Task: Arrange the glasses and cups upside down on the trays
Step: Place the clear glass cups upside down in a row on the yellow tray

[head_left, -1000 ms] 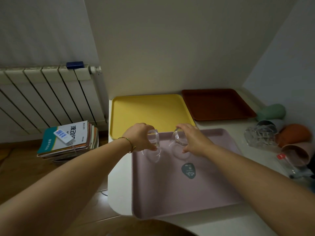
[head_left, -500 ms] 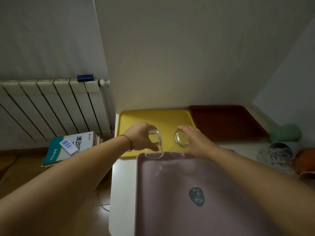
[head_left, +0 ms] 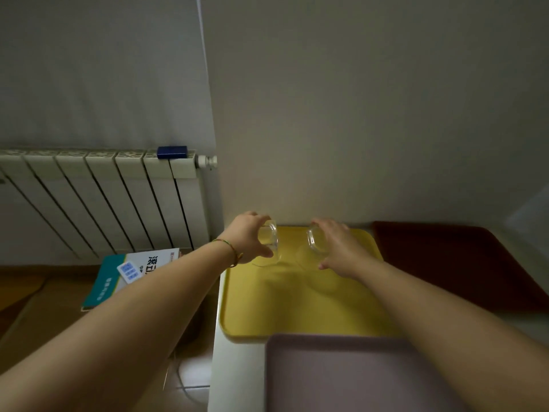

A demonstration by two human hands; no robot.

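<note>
The left glass (head_left: 269,244) and right glass (head_left: 314,242) are faint over the far end of the yellow tray (head_left: 297,310); whether their rims touch it is unclear. Each points roughly mouth-down. The left hand (head_left: 248,239) curls round one and the right hand (head_left: 343,251) round the other.

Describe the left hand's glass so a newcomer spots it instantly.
Find the yellow tray against the back wall, between the radiator and the dark red tray. Over its far left corner the left hand grips a clear glass. Unlike the other glass in the right hand, it is on the radiator side, by a wrist with a bracelet.
</note>
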